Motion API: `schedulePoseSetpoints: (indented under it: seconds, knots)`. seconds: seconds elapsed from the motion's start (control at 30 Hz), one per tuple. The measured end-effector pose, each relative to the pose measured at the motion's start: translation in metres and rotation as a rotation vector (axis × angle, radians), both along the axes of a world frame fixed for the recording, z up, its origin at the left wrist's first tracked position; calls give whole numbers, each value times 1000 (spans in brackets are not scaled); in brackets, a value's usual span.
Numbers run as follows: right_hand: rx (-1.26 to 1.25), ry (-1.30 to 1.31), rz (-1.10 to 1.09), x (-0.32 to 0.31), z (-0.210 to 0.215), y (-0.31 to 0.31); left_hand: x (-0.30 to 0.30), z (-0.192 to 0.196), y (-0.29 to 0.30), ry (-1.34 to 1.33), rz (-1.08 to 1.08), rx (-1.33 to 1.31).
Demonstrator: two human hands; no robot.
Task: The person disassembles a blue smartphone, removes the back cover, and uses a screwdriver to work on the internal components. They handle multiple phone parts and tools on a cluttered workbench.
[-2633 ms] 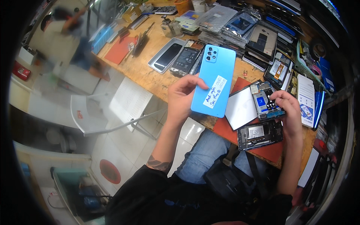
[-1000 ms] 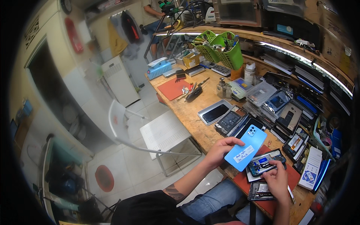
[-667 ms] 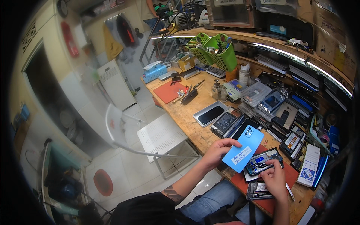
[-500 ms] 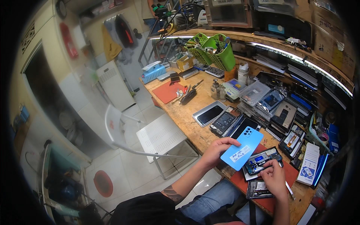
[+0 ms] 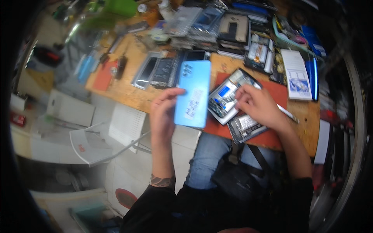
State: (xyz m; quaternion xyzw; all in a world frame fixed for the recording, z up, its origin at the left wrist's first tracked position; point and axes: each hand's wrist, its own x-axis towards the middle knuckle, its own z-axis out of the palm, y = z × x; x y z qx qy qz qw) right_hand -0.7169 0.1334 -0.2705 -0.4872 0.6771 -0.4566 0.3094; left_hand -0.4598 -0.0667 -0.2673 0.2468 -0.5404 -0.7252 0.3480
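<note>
My left hand (image 5: 164, 110) grips a light-blue phone (image 5: 199, 83) by its left edge, with its camera side and a handwritten white label facing me. My right hand (image 5: 254, 104) has its fingers curled together over an opened phone (image 5: 223, 101) with bare inner parts and a blue patch. Whatever those fingers pinch, if anything, is hidden. A white flat piece (image 5: 230, 117) shows beneath the opened phone. Closer to me, a second opened phone (image 5: 243, 128) lies partly under my right wrist. Both rest on a reddish mat (image 5: 276, 93).
Several phones lie behind the blue one, among them one in a tray (image 5: 144, 72). Stacked bagged parts (image 5: 206, 23), an opened device (image 5: 258, 54) and a white box (image 5: 297, 73) line the back and right. A white folding chair (image 5: 126, 122) stands left of the wooden table (image 5: 116, 95).
The view has swung right and down, blurring the far left. My left hand still holds the blue phone, now turned more upright. My right hand stays over the opened phone.
</note>
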Motion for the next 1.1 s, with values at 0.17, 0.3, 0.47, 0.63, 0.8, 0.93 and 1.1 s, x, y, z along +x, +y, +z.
schedulePoseSetpoints:
  seconds: [0.17, 0.3, 0.47, 0.63, 0.8, 0.93, 1.1]
  knots:
    - [12, -53, -69, -6, 22, 4, -7, 1, 6, -37, 22, -36]
    - [-66, 19, -163, -13, 36, 9, -16, 2, 5, -54, 22, -37]
    - [-107, 206, -334, -14, 39, 22, -18, 3, -2, -52, 53, -41]
    - [-188, 571, -151, 27, 31, 57, -17, 14, -6, -66, 130, -197]
    - [-160, 763, 41, 76, 7, 61, -37, 30, 9, -102, 65, -353]
    - [-172, 872, -47, 92, -11, 52, -52, 43, 27, -137, 5, -426]
    - [-193, 863, -87, 94, -16, 57, -54, 42, 51, -389, 110, -780]
